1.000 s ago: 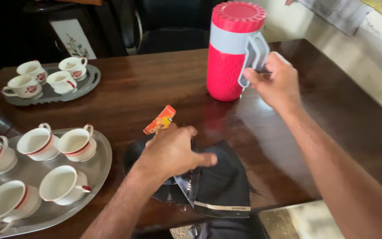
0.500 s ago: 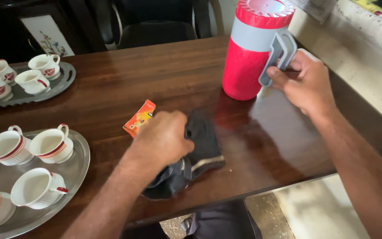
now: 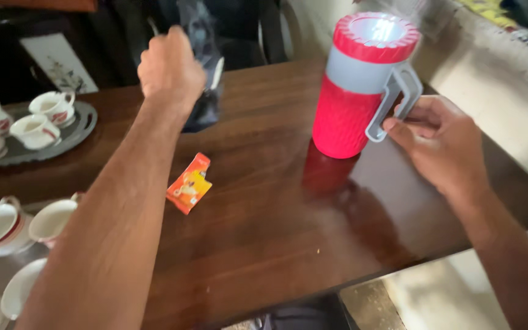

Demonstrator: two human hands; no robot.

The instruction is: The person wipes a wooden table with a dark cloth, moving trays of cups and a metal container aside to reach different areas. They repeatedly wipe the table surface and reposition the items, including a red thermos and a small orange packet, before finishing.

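At far left, white cups (image 3: pixel 35 129) sit on a grey tray (image 3: pixel 74 135) on the wooden bench (image 3: pixel 276 214). The left hand (image 3: pixel 169 70), its grip clamped on a dark cloth (image 3: pixel 206 101), is raised above the bench, with an orange packet (image 3: pixel 189 183) lying below. Rightward, the right hand (image 3: pixel 444 146) has its grip closed round the grey handle of the red jug (image 3: pixel 355 91), which stands upright on the bench.

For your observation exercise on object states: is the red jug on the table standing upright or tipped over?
Upright. The red jug stands on its base on the table, lid on top, with the right hand gripping its grey handle.
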